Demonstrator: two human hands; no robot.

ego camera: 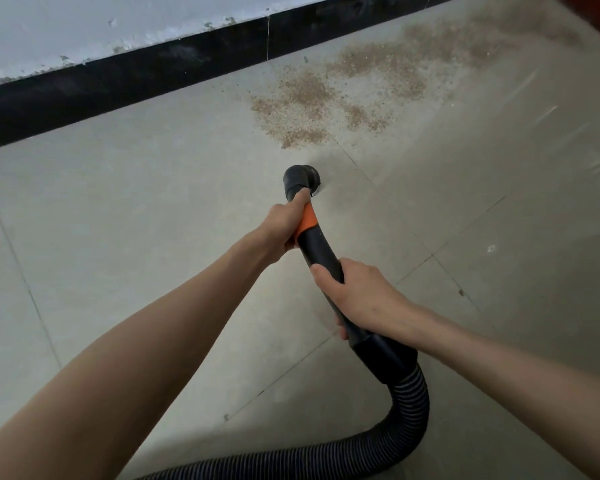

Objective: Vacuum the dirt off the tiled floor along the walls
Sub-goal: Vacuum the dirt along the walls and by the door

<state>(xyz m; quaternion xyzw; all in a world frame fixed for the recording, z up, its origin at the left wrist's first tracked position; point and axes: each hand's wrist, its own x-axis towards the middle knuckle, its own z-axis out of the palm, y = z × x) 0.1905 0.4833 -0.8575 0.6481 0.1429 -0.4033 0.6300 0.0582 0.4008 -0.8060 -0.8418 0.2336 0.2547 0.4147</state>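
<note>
Both hands gripped the vacuum wand (321, 251), the left hand (284, 225) near the nozzle (300, 180), the right hand (357, 296) lower. The dirt (326, 98) lay in the upper middle by the black baseboard (118, 84). A too quick push could scatter the grains before suction took them.

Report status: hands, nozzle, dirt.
Both hands grip the wand: left hand near the nozzle, right hand lower. Dirt ahead, untouched, along the baseboard. Nothing in the way.

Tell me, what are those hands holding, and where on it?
Both grip the vacuum wand: left hand at its orange collar near the nozzle, right hand lower on the black tube.
</note>
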